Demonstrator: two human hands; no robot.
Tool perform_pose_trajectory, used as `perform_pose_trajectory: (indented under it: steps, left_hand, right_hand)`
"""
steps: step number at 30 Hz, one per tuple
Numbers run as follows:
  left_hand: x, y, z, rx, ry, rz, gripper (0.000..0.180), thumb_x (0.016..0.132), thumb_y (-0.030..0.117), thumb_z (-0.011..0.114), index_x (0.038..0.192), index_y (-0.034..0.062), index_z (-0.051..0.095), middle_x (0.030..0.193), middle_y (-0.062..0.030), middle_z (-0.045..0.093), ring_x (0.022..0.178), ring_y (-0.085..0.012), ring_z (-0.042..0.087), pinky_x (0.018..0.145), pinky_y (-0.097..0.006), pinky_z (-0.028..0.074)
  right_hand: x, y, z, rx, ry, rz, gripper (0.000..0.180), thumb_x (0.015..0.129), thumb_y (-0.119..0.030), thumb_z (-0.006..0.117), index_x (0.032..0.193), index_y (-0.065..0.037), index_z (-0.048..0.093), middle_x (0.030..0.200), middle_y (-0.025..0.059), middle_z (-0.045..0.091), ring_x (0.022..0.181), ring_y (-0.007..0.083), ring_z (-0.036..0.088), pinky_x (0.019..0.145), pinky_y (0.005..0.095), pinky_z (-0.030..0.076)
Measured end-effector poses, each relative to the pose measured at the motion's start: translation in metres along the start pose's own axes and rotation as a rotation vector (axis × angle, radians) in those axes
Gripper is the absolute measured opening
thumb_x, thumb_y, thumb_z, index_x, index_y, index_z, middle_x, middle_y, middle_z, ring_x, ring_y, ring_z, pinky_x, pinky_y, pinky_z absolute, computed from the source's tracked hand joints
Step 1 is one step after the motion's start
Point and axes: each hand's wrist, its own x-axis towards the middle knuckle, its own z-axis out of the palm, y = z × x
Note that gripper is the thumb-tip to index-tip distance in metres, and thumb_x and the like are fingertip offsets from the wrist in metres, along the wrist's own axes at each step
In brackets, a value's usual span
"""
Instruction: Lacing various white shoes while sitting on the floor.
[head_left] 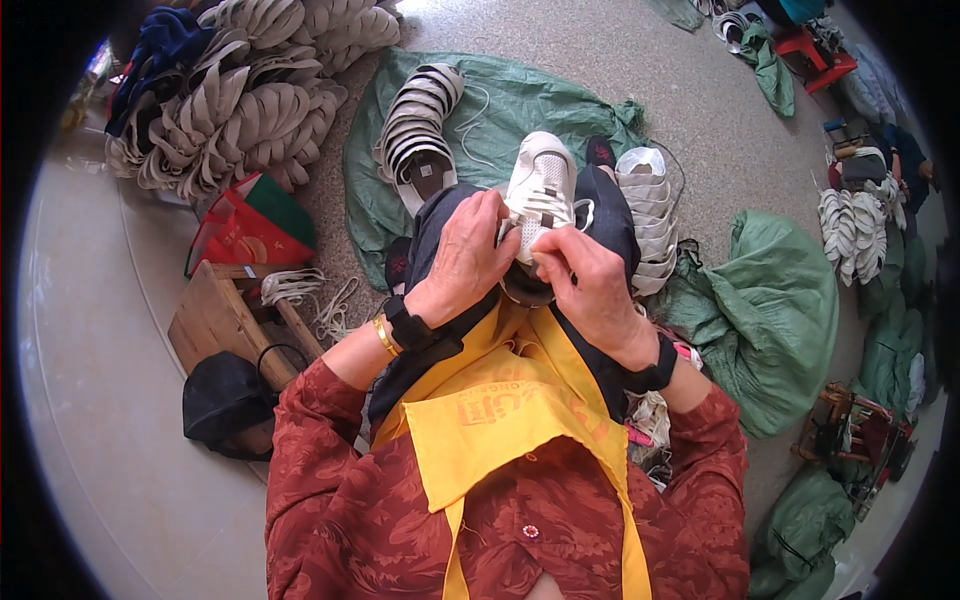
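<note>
Both hands, left hand (468, 255) and right hand (585, 282), pinch the laces of a white mesh sneaker (540, 190) resting on dark-trousered knees; a crumpled green woven sack (520, 105) lies beyond.

From my remote seat I see a white shoe (540, 190) of matt mesh cloth with smoother, leathery-looking panels. The apron (490, 420) is thin yellow cloth, the sleeves (330, 500) patterned red fabric. A bangle (386, 337) glints like polished metal (gold-coloured). The green sacks (780, 300) look woven plastic, the crate (215, 315) rough bare wood, the floor (100, 400) smooth and slightly glossy.
</note>
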Motion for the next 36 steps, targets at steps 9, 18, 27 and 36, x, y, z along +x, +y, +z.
perform_pose_trajectory:
  steps: [9, 18, 27, 36]
  left_hand:
    - [-0.002, -0.006, 0.004, -0.007, -0.084, -0.005, 0.021, 0.086, 0.006, 0.064, 0.1, -0.0018, 0.051, 0.093, -0.0194, 0.055, 0.091, -0.039, 0.057, 0.081, -0.047, 0.048]
    - [-0.002, -0.004, 0.004, -0.054, -0.094, -0.012, 0.019, 0.087, 0.004, 0.061, 0.102, -0.0014, 0.05, 0.094, -0.0204, 0.055, 0.091, -0.0408, 0.057, 0.08, -0.048, 0.047]
    - [0.004, 0.006, -0.003, -0.138, -0.041, -0.053, 0.017, 0.086, -0.002, 0.061, 0.096, 0.0001, 0.047, 0.081, -0.0154, 0.051, 0.069, -0.0326, 0.053, 0.063, -0.042, 0.044]
    - [0.002, 0.007, -0.005, -0.141, -0.067, -0.077, 0.016, 0.087, -0.002, 0.064, 0.091, 0.0, 0.049, 0.077, -0.0111, 0.048, 0.062, -0.0229, 0.051, 0.058, -0.035, 0.044]
  right_hand:
    - [0.021, 0.027, 0.022, -0.264, -0.052, 0.021, 0.011, 0.089, -0.007, 0.068, 0.096, 0.001, 0.064, 0.095, 0.0185, 0.064, 0.088, 0.0391, 0.066, 0.075, 0.0454, 0.055]
    - [0.027, 0.031, 0.023, -0.208, -0.021, 0.026, 0.01, 0.089, -0.007, 0.069, 0.092, 0.0, 0.063, 0.092, 0.0187, 0.064, 0.087, 0.0385, 0.066, 0.075, 0.0454, 0.054]
    - [0.015, 0.017, -0.009, -0.129, -0.074, 0.067, 0.007, 0.086, -0.003, 0.067, 0.087, 0.001, 0.061, 0.087, 0.0179, 0.064, 0.08, 0.0393, 0.065, 0.072, 0.0439, 0.052]
    - [-0.033, -0.054, -0.135, 0.695, -0.171, 0.415, 0.008, 0.09, 0.002, 0.069, 0.086, 0.002, 0.062, 0.075, 0.002, 0.058, 0.054, 0.0056, 0.054, 0.045, 0.0202, 0.041]
